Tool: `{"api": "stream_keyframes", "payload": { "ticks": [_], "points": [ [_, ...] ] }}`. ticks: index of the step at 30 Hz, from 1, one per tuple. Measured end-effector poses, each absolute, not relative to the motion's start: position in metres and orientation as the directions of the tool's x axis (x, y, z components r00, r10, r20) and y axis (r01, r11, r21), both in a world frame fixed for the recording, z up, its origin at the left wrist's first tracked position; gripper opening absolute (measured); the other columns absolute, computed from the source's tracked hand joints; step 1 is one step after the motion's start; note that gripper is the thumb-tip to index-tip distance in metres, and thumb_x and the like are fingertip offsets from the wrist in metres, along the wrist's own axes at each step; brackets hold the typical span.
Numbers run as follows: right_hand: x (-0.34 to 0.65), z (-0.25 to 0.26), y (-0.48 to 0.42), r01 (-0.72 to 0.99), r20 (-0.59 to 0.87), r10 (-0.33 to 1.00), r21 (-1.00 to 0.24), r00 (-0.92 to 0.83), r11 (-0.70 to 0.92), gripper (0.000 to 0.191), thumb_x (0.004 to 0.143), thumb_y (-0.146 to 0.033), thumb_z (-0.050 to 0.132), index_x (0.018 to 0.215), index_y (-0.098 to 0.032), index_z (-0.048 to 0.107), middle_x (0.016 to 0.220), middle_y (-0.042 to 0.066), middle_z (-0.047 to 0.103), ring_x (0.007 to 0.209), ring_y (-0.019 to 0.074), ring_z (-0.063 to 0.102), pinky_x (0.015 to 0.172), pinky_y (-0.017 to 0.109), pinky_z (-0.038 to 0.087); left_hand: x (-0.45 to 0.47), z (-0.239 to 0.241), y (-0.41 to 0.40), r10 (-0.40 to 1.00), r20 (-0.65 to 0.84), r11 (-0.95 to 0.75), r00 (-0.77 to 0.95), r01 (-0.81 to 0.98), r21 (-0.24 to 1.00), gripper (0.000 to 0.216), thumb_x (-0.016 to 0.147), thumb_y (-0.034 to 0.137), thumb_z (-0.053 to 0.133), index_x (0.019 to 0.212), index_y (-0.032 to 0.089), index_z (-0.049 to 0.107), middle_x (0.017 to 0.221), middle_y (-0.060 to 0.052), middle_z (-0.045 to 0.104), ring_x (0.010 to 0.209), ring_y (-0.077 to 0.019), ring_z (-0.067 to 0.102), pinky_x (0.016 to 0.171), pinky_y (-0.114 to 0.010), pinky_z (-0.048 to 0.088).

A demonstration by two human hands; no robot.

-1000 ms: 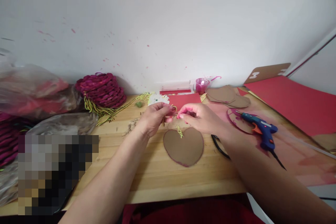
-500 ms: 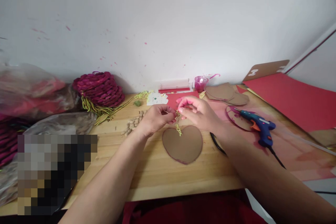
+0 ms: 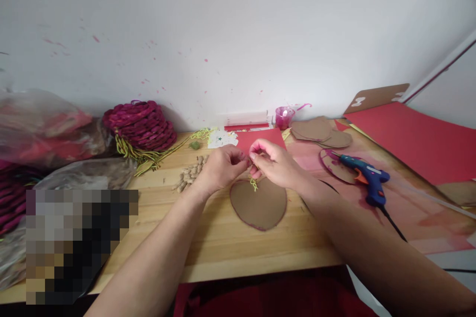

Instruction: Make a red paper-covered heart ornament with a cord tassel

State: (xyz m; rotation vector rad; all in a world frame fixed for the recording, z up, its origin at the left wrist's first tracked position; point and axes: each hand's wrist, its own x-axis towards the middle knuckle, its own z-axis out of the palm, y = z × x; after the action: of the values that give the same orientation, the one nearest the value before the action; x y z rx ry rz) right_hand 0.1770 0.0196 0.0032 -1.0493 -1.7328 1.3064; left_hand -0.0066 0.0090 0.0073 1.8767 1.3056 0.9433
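Left hand (image 3: 226, 166) and right hand (image 3: 271, 161) pinch, fingertips pressed together (on what, I cannot tell), just above yarn (image 3: 254, 183); the right hand partly hides the heart (image 3: 258, 208).

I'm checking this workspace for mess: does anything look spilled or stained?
Yes: reddish specks dot the white wall behind the table, and darker blotches mark the pink surface near the glue gun, perhaps splashed paint.

Craft workshop: pink-specked wall (image 3: 238, 25), glue gun (image 3: 375, 181) toward right edge of surface (image 3: 211, 252), cardboard heart (image 3: 259, 208) inside front edge, pink cup (image 3: 284, 118) at back edge, red sheet (image 3: 416, 141) back-right corner.
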Motion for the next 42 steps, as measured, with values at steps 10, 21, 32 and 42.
{"api": "stream_keyframes", "payload": {
  "ticks": [10,21,32,42],
  "points": [
    [0.178,0.015,0.020,-0.117,-0.165,0.921,-0.969,-0.352,-0.218,0.020,0.089,-0.029,0.068,0.084,-0.021,0.051,0.065,-0.006,0.060,0.042,0.0113,0.064,0.035,0.019,0.051,0.002,0.009,0.002,0.836,0.486,-0.548,0.255,0.440,0.711,0.009,0.088,0.019,0.068,0.084,0.020,0.076,0.103,-0.009,0.071,0.095,-0.0206,0.065,0.086,-0.030,0.049],
    [0.184,0.009,0.028,-0.379,-0.148,0.850,-0.847,-0.505,-0.372,0.022,0.078,-0.030,0.081,0.083,-0.020,0.062,0.073,-0.005,0.066,0.046,0.0054,0.057,0.039,0.016,0.042,0.002,0.011,0.001,0.787,0.554,-0.615,0.272,0.417,0.669,0.008,0.090,0.019,0.067,0.090,0.022,0.075,0.125,-0.010,0.067,0.120,-0.0248,0.061,0.107,-0.038,0.045],
    [0.180,0.011,0.025,-0.416,-0.085,0.940,-0.881,-0.331,-0.226,0.033,0.070,-0.036,0.087,0.085,-0.022,0.062,0.079,-0.006,0.069,0.045,0.0057,0.056,0.037,0.018,0.036,0.007,0.006,0.004,0.935,0.349,-0.355,0.071,0.245,0.902,0.011,0.079,0.031,0.080,0.084,0.021,0.078,0.086,-0.005,0.073,0.080,-0.0182,0.062,0.077,-0.029,0.047],
    [0.172,0.008,0.023,-0.423,-0.028,0.967,-0.896,-0.253,-0.137,0.039,0.067,-0.042,0.088,0.085,-0.021,0.060,0.075,-0.007,0.066,0.037,0.0037,0.048,0.030,0.017,0.028,0.005,0.007,0.006,0.953,-0.132,0.197,0.273,-0.226,0.954,0.046,0.055,0.039,0.097,0.089,0.014,0.080,0.077,-0.004,0.071,0.065,-0.0100,0.056,0.064,-0.022,0.044]
  ]
}}
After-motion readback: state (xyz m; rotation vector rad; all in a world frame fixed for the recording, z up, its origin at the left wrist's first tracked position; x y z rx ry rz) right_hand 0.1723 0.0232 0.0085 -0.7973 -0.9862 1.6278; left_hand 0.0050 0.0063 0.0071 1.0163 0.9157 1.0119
